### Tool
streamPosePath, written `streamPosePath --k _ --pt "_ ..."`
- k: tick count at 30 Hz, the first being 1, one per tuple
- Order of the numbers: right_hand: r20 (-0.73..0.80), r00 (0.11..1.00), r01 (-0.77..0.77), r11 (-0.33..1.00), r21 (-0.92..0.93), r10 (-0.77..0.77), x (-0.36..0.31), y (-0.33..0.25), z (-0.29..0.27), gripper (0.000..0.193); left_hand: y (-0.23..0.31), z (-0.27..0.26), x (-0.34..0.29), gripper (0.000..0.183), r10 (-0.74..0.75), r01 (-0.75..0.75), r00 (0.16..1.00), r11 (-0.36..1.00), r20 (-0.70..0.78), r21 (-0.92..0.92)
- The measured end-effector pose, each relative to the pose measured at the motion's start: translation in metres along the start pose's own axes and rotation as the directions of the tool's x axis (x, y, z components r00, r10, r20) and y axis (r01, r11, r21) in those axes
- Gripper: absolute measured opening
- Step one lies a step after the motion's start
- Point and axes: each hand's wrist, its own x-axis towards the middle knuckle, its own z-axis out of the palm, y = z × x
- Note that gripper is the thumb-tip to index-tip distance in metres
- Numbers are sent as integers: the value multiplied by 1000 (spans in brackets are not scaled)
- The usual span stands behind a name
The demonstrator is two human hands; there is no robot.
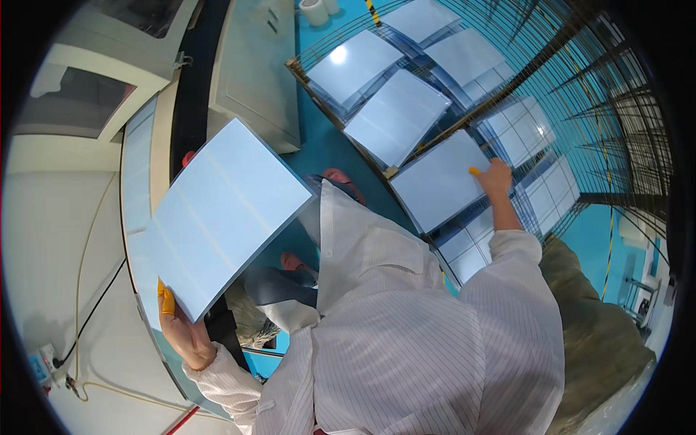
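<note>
On my left, a large pale rectangular sheet [228, 217] with faint stripes is tilted over the bench edge. My left hand [185, 330], with orange finger covers, grips its near left corner. My right hand [496, 179] reaches out to a plain pale sheet [441, 181] on the stacks to my right. Its orange-covered thumb lies on that sheet's right edge, and the other fingers are partly hidden beyond it. Around this sheet lie other stacks of pale sheets, among them a striped one [399, 116] just behind and a clear-wrapped one [516, 130] beside the hand.
The stacks rest in a wire mesh cage [580, 65] with raised sides. At the left are a long bench with a pale top [138, 174] and a cream machine [87, 101]. A light cabinet [255, 72] stands ahead. A greenish-brown sack [594, 341] bulges at the right.
</note>
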Motion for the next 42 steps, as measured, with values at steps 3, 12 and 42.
streamPosePath --k 3,12,42 --pt "104 985 91 926 366 -138 39 34 -9 55 11 -6 -3 36 65 -65 995 998 -73 -7" --pt "140 917 -77 181 981 -373 45 3 -73 34 20 -158 -28 36 228 -286 749 958 -623 7" --pt "124 587 -371 -129 920 -800 -238 -281 -99 29 -9 -269 -77 80 563 369 768 -1 -304 930"
